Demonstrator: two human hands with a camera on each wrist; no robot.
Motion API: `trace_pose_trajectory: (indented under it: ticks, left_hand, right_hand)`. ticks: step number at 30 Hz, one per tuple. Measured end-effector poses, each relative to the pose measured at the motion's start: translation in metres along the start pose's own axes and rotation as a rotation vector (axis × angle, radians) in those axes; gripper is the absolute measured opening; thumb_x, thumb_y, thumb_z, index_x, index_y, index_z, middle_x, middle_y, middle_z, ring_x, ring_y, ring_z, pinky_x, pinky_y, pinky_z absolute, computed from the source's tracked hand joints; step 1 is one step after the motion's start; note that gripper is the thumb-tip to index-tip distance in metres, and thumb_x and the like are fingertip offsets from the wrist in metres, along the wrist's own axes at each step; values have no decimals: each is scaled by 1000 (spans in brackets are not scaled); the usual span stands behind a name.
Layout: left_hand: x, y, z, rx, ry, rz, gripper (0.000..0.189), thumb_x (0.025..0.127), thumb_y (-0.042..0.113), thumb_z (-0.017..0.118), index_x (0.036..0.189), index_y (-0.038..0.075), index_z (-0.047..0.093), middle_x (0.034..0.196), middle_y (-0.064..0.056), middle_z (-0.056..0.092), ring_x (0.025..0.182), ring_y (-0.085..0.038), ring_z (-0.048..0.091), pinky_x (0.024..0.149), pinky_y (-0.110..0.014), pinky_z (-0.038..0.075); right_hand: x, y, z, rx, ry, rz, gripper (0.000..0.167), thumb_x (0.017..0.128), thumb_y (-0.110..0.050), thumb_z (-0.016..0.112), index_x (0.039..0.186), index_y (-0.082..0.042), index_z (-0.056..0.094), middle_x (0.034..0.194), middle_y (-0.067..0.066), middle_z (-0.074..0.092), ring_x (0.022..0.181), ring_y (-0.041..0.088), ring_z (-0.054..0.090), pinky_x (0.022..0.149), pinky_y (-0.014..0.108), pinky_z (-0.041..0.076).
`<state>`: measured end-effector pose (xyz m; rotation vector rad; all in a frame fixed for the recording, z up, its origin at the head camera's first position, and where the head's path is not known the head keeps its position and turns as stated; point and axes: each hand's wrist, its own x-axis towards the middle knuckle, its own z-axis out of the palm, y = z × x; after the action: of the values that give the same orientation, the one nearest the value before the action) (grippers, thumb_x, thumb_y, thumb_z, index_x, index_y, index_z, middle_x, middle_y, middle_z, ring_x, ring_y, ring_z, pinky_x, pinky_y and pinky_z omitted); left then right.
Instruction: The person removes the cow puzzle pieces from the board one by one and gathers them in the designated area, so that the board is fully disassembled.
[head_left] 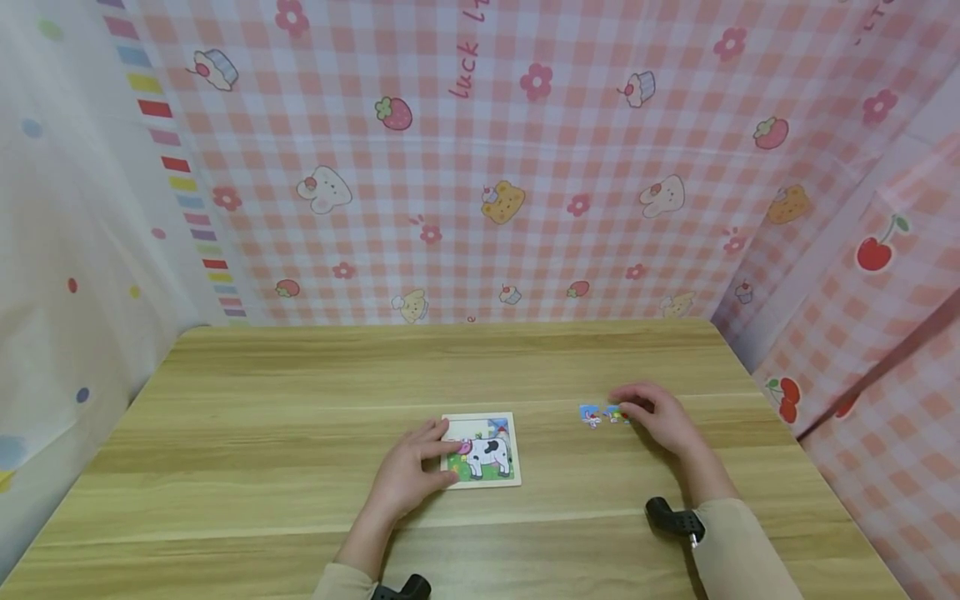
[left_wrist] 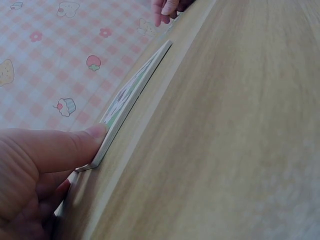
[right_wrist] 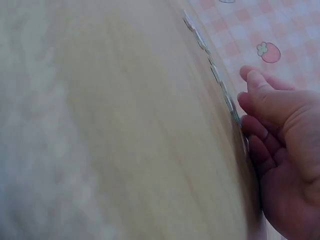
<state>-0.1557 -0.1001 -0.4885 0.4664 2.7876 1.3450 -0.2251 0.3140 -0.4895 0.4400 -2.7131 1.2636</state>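
Observation:
A square jigsaw puzzle board (head_left: 491, 456) with a cow picture lies flat on the table, its upper-left part bare of picture. My left hand (head_left: 411, 468) rests on the board's left side, index finger across the cow's head; in the left wrist view the thumb (left_wrist: 75, 147) presses at the board's edge. To the right of the board lie loose puzzle pieces, a blue one (head_left: 589, 415) and a colourful one (head_left: 614, 412). My right hand (head_left: 660, 417) is beside the colourful piece, fingers loosely bent, partly hiding it. Nothing shows between the right thumb and forefinger (right_wrist: 252, 75).
The wooden table (head_left: 300, 367) spreads around both hands. Behind it hangs a pink checked curtain (head_left: 465, 250), with more cloth on the left and right sides. Black wrist mounts (head_left: 671, 517) sit by both sleeves.

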Motion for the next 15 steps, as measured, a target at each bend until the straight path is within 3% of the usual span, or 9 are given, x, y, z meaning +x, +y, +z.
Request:
trace_pose_trajectory:
  ticks: [7, 15]
  left_hand:
    - [0, -2, 0, 18, -8, 16, 41, 80, 8, 86, 120, 7, 77, 151, -19, 53, 146, -42, 40, 122, -62, 22]
    - [0, -4, 0, -22, 0, 0, 48, 85, 15, 83, 130, 1, 70, 152, -18, 53, 147, -41, 40, 123, -61, 19]
  right_hand:
    - [-4, -7, -3, 36, 21, 24, 27, 101, -3, 66, 126, 7, 66, 116, 21, 70, 101, 10, 62, 88, 17, 50]
    - [-1, -28, 7, 114, -14, -60, 32, 99, 1, 66, 130, 9, 63, 116, 23, 70, 102, 16, 65, 87, 18, 52]
